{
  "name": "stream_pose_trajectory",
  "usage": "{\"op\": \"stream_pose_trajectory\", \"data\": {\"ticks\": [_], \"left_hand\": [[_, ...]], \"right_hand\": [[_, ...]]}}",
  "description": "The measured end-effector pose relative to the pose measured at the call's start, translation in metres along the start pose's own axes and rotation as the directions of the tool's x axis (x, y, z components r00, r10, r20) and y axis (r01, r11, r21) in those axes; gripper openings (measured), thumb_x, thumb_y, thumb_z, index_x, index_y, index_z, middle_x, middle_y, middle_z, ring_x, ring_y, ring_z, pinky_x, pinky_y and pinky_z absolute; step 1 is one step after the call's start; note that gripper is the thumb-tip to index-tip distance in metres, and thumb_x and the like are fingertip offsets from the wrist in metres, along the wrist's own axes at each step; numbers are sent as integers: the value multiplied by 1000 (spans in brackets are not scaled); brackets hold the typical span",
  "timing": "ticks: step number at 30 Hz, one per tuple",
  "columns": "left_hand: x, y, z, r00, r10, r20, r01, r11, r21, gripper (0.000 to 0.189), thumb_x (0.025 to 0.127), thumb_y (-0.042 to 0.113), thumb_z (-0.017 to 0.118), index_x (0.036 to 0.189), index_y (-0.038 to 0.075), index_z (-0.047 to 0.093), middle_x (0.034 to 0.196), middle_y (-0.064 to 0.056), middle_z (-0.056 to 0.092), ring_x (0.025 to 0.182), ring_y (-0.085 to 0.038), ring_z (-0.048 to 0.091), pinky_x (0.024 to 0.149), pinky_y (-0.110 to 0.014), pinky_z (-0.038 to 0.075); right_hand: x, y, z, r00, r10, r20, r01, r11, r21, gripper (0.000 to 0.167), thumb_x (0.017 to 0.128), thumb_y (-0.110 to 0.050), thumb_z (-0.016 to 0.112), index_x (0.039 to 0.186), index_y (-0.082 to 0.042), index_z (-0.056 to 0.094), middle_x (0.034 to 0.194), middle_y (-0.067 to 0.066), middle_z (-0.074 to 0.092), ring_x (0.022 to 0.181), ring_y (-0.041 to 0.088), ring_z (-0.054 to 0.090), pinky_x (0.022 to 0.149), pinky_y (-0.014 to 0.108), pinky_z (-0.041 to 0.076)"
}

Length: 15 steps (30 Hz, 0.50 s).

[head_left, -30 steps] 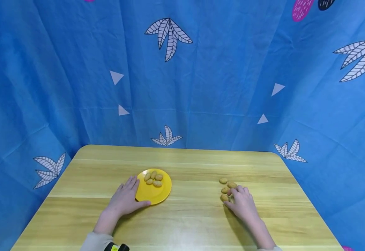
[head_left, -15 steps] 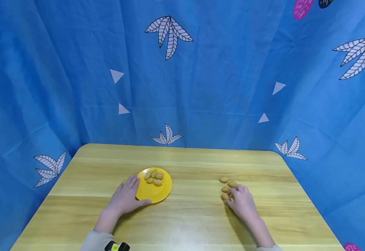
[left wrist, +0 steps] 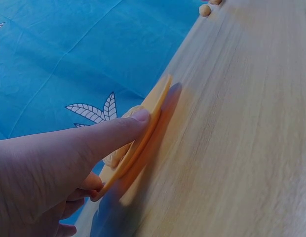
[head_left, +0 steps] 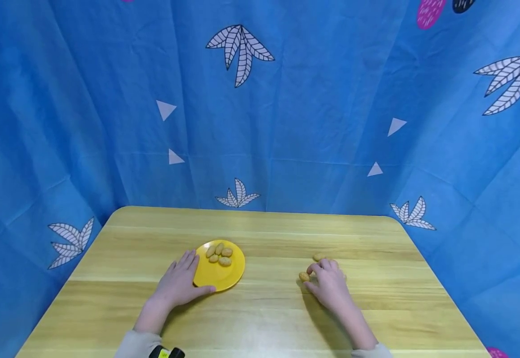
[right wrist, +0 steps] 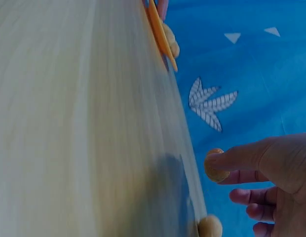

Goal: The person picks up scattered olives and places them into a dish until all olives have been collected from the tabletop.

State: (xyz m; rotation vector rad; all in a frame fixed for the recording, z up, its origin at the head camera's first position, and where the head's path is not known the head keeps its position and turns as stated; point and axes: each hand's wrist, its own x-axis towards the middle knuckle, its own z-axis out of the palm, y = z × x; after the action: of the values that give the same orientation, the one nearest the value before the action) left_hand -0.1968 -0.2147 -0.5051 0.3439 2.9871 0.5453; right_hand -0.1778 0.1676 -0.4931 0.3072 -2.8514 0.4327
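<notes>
The left hand [head_left: 177, 284], wide, is touching a plate [head_left: 217, 279] of five lumps [head_left: 225, 261]; the right hand [head_left: 330, 286] is pinching another lump [head_left: 303, 277].

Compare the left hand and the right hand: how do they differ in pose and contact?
The left hand lies with thumb stretched away from the fingers; the right hand has thumb and finger drawn together. The left hand touches the rim of the yellow plate; the right hand pinches a small tan piece. Both are bare.

A yellow plate [head_left: 224, 277] holds 5 tan pieces [head_left: 225, 261] — right hand [head_left: 333, 289] pinches 1 more piece [head_left: 303, 277].
</notes>
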Motion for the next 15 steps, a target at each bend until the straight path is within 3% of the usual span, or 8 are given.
{"op": "stream_pose_trajectory", "data": {"ticks": [15], "left_hand": [[1,0,0,1000,-9,7,9,1000,2,109,79,71,62,151,-5,28,160,-23,22,150,-40,18,121,-60,17]], "right_hand": [[22,-45,6,986,-154,-60,154,988,4,24,74,-21,84,89,-15,67,93,3,59,86,21,50,71,36,44]]}}
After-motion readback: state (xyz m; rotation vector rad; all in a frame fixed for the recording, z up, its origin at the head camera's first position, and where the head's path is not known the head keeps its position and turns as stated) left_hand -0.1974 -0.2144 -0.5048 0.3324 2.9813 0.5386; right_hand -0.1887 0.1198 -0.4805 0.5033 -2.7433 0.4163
